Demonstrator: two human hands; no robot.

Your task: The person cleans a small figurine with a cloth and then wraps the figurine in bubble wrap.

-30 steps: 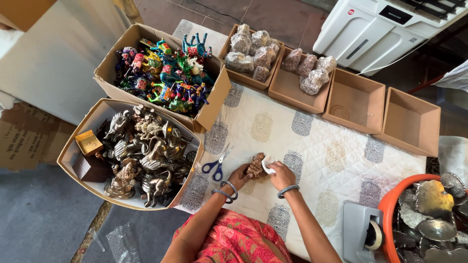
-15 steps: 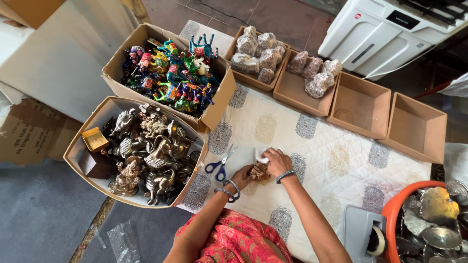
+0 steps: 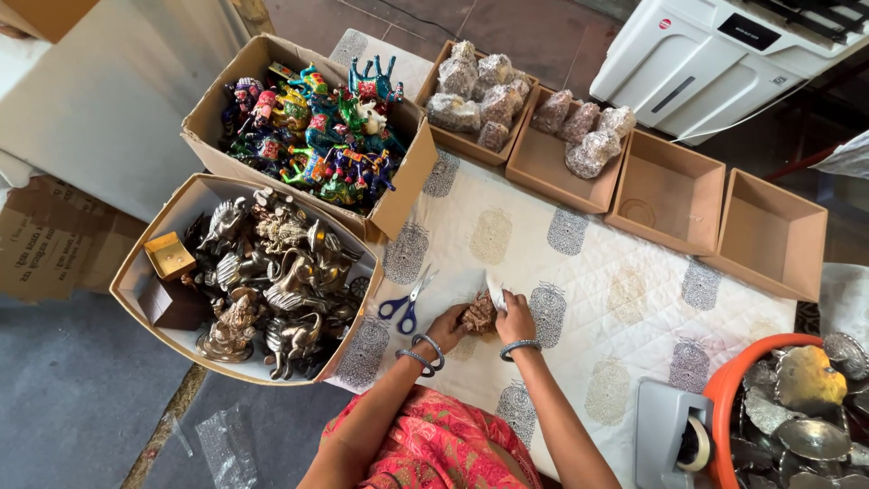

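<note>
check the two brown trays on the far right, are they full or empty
Empty. The two right-hand trays show only bare brown bottoms, while the two trays to their left hold wrapped bundles.

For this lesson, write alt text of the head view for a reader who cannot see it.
Both hands, left hand and right hand, hold a small brown figurine over a patterned cloth, blue scissors just left. Boxes of metal figurines and painted toys sit at left.
</note>
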